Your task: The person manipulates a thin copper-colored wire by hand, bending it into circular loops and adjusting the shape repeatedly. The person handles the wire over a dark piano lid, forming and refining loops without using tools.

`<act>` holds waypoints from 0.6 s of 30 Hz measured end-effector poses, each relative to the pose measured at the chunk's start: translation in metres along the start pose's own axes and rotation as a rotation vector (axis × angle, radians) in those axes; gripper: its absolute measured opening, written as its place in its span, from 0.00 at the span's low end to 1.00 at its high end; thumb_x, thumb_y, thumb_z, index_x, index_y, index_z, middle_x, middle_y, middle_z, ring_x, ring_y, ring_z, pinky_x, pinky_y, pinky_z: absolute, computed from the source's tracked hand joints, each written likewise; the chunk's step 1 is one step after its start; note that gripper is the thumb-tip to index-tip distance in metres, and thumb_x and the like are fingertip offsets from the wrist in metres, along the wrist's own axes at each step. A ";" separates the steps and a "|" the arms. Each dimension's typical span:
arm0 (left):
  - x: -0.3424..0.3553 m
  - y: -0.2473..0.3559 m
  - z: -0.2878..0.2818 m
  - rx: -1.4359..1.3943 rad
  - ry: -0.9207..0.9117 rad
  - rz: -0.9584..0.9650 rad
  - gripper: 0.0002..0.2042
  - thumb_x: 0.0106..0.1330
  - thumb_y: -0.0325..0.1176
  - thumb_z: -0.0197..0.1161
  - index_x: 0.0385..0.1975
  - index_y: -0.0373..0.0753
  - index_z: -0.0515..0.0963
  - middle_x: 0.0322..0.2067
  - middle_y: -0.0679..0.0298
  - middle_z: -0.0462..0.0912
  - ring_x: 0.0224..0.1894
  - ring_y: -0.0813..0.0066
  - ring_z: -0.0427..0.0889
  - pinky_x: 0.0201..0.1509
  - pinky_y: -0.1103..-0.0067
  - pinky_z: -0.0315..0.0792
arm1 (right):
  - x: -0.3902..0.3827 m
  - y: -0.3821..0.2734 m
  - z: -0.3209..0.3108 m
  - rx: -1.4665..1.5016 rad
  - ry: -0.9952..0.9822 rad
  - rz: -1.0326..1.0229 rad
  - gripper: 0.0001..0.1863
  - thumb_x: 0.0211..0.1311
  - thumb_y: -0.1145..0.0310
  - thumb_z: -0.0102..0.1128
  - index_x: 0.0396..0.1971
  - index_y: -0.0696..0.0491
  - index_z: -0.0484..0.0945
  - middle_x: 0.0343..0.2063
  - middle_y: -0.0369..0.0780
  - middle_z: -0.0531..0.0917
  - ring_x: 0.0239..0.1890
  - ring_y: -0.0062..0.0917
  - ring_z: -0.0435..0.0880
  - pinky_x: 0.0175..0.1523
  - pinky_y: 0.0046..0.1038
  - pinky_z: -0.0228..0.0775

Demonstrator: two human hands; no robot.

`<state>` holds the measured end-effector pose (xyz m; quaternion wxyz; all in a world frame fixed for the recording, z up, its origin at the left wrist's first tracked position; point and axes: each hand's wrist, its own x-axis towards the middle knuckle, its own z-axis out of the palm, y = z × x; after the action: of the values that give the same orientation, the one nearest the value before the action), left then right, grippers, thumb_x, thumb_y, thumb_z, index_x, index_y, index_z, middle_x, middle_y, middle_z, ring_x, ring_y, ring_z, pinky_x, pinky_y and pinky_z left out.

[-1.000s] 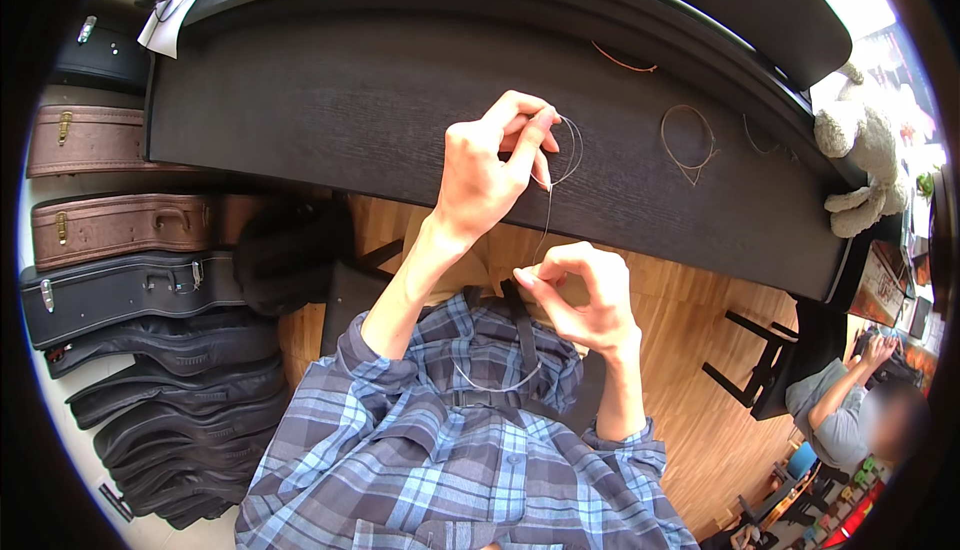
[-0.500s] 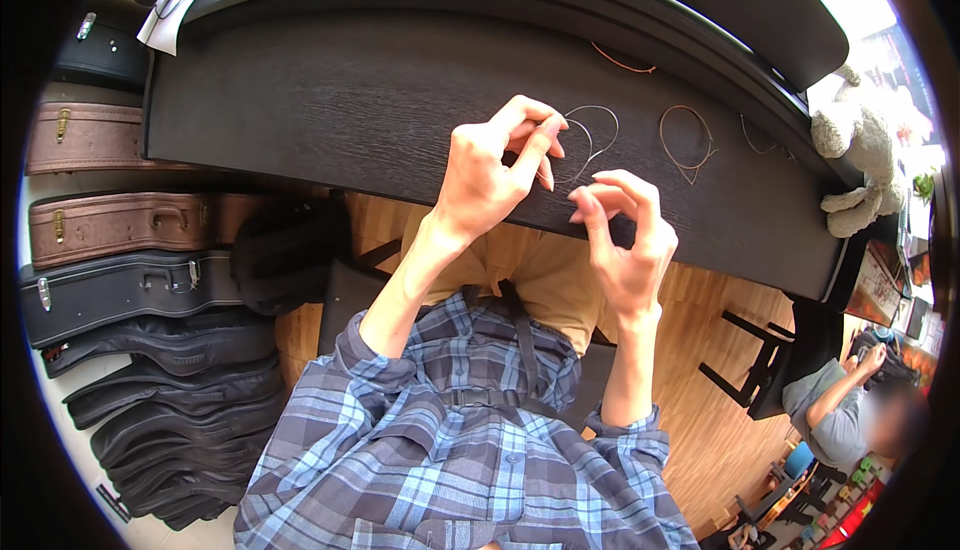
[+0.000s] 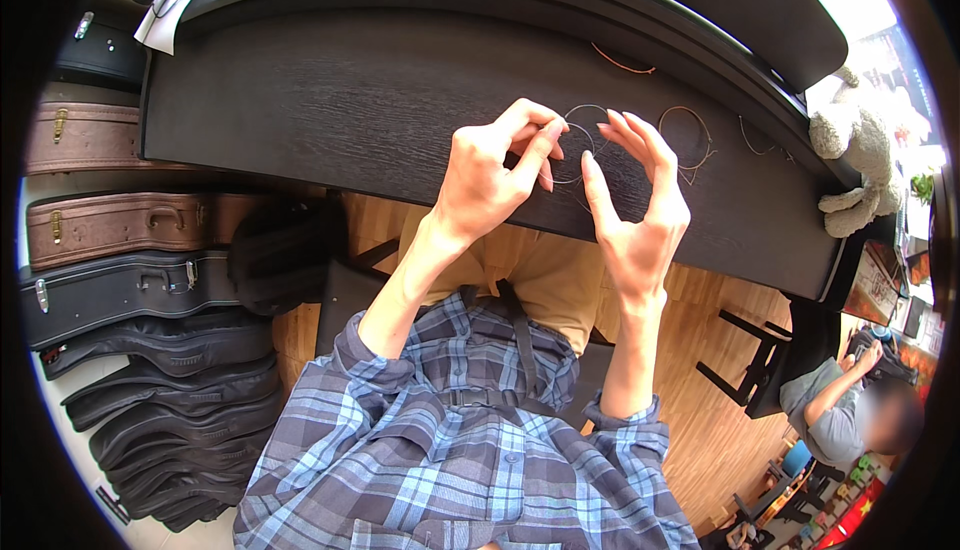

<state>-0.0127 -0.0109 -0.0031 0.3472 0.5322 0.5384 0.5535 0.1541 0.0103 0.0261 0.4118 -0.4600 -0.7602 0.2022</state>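
Thumb and fingers of my left hand [image 3: 490,172] are pinched on a thin silver guitar string [image 3: 591,139], coiled into loops above the black wooden surface [image 3: 320,90]. The pinch point itself is partly hidden by the fingers. Just right of these loops, my right hand [image 3: 642,195] is open, thumb and fingers spread apart around the coil's right side; I see nothing gripped in it. Beyond my right fingers lies a bronze-coloured coiled string [image 3: 710,132]. A copper-coloured string [image 3: 625,66] rests farther back, and another thin string [image 3: 757,149] lies to the right.
Brown instrument cases [image 3: 110,228], a black case [image 3: 120,292] and stacked black gig bags [image 3: 190,430] line the left. A plush toy [image 3: 862,150] sits at the surface's right end. Another person [image 3: 825,400] is at the lower right, near a black stool [image 3: 745,360].
My right hand has moved up and slightly right, its thumb and fingers spreading around the silver coil's right side. My left hand keeps its pinch in nearly the same place.
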 end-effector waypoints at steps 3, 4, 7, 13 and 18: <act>0.000 -0.001 0.000 -0.007 -0.002 -0.002 0.05 0.75 0.28 0.62 0.40 0.33 0.81 0.26 0.61 0.89 0.23 0.79 0.87 0.28 0.84 0.78 | 0.003 0.000 -0.002 -0.051 -0.041 -0.009 0.28 0.58 0.76 0.74 0.59 0.54 0.75 0.48 0.42 0.89 0.52 0.28 0.89 0.60 0.30 0.76; 0.000 -0.001 0.000 -0.007 -0.001 0.003 0.05 0.75 0.28 0.62 0.40 0.32 0.81 0.26 0.61 0.89 0.23 0.79 0.87 0.28 0.84 0.78 | 0.003 0.000 -0.003 -0.036 -0.040 0.005 0.28 0.58 0.76 0.74 0.59 0.54 0.76 0.46 0.42 0.89 0.50 0.28 0.90 0.59 0.29 0.77; 0.000 -0.001 0.000 -0.002 0.000 0.022 0.05 0.74 0.28 0.62 0.41 0.32 0.81 0.26 0.61 0.89 0.23 0.79 0.87 0.28 0.84 0.78 | 0.005 -0.001 -0.005 -0.007 -0.040 0.052 0.27 0.58 0.76 0.74 0.58 0.54 0.76 0.43 0.42 0.90 0.46 0.27 0.91 0.56 0.28 0.78; -0.001 -0.002 0.001 0.029 -0.014 0.037 0.05 0.74 0.28 0.62 0.41 0.33 0.81 0.27 0.61 0.89 0.24 0.80 0.87 0.29 0.84 0.78 | 0.006 -0.005 -0.009 0.010 -0.079 0.130 0.25 0.59 0.77 0.73 0.57 0.54 0.76 0.38 0.42 0.91 0.42 0.26 0.92 0.51 0.25 0.80; -0.001 -0.002 0.001 0.016 -0.031 0.021 0.05 0.74 0.28 0.62 0.41 0.33 0.81 0.27 0.62 0.89 0.24 0.80 0.87 0.28 0.83 0.78 | 0.007 -0.009 -0.008 0.164 -0.117 0.199 0.24 0.62 0.80 0.70 0.57 0.56 0.74 0.39 0.44 0.91 0.42 0.26 0.92 0.52 0.24 0.81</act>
<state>-0.0119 -0.0109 -0.0053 0.3455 0.5490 0.5316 0.5445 0.1546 0.0113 0.0399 0.3809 -0.4854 -0.7145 0.3300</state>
